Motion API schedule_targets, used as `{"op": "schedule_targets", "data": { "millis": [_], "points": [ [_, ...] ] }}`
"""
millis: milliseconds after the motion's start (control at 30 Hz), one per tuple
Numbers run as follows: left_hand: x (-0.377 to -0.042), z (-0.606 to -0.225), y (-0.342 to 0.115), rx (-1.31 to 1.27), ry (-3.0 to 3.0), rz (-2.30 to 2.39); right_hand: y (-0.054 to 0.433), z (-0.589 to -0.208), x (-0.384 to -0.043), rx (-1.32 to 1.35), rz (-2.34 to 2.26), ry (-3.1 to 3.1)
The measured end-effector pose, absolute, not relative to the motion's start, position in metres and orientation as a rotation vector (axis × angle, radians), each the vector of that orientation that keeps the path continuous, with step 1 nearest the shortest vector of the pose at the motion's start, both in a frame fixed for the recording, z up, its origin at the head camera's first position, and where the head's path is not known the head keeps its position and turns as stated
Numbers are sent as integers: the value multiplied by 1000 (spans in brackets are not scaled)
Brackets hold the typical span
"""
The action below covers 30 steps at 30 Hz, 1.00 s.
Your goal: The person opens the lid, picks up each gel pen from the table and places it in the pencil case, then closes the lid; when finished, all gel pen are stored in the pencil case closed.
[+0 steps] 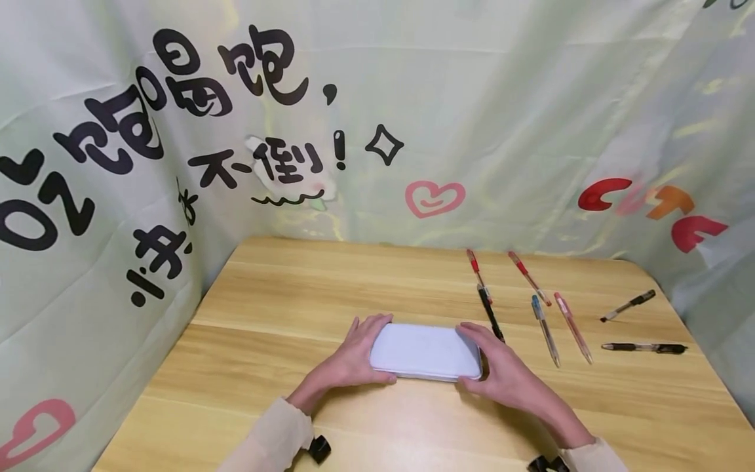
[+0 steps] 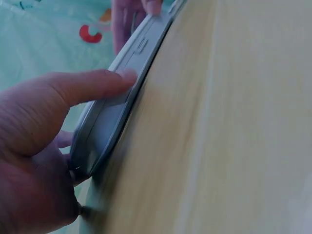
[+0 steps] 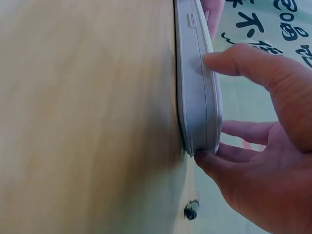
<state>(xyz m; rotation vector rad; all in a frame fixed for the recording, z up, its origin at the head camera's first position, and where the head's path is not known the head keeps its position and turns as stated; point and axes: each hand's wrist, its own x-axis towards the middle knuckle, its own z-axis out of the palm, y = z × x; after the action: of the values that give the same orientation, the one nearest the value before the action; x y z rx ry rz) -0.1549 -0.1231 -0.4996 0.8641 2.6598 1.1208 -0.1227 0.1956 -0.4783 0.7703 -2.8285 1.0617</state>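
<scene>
A pale lavender pencil case (image 1: 426, 351) with rounded corners lies flat on the wooden table, its lid closed. My left hand (image 1: 361, 355) grips its left end, thumb on the front side and fingers round the far side. At the right end, my right hand (image 1: 500, 366) holds it the same way. The left wrist view shows the left thumb (image 2: 105, 85) pressed on the case's grey front side, near a small catch (image 2: 142, 45). In the right wrist view the right thumb (image 3: 239, 61) touches the upper edge of the front side.
Several pens lie right of the case: a black pen (image 1: 491, 313) close behind my right hand, red pens (image 1: 531, 278), a blue pen (image 1: 545, 331), a pink pen (image 1: 573, 328) and black pens (image 1: 645, 348) farther right. A printed cloth (image 1: 501, 131) hangs round the table (image 1: 271, 288).
</scene>
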Motion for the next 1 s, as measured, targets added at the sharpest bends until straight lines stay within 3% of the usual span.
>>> {"op": "schedule_targets", "data": {
  "millis": [433,1000],
  "points": [
    [-154,-510,-103,570,2881,1256,186,-479,-132,709,1035,-2874],
    [-145,-520,-94,456,3046,1304,185,-478,-137,711,1020,-2836]
  ]
}}
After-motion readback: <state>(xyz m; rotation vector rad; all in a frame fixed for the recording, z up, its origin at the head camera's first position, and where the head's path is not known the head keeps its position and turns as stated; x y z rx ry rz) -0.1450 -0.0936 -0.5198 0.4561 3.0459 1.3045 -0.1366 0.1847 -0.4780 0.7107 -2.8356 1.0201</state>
